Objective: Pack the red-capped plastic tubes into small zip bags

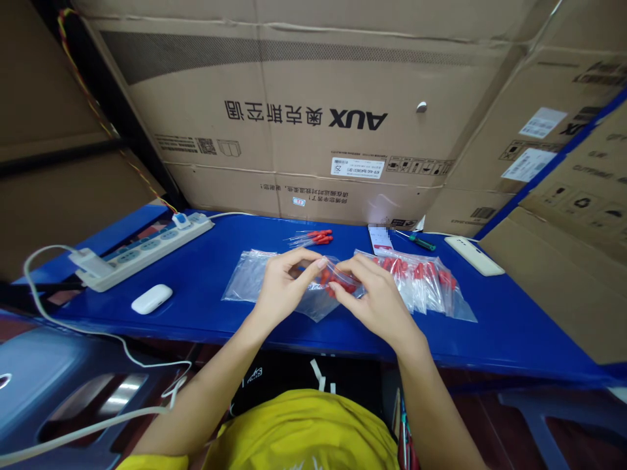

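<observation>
"Pinching is seen on both sides! One small clear bag (349, 282) is gripped between thumb and forefinger of the left hand (289, 281), and by thumb and forefinger of the right hand (375, 294) too."

"And where is it placed between them?"

"Right in the gap, straight ahead of the body, with neither hand clearly nearer. Its upper edge is stretched from hand to hand, the right end angled slightly toward the body. The bag's long axis is hidden by the fingers, and whether the mouth is parted cannot be told."

"Anything inside?"

"Red pieces are held in there, packed together, partly covered by fingertips."

"Outward now!"

"Just beyond the left hand, loose red-ended sticks (318, 239) are laid in a small pile, long axes roughly crosswise, red ends pointed right. Beside the left wrist, flat bags (242, 277) are spread, no red showing through."

"And by the right hand?"

"Filled bags (426, 281) are lined up in an overlapping row, red ends uppermost, seen through clear plastic. Behind them a phone (379, 240) and a screwdriver (421, 243) are set down on the blue table (196, 320); at far left, a plug is held in a power strip (147, 251)."
</observation>
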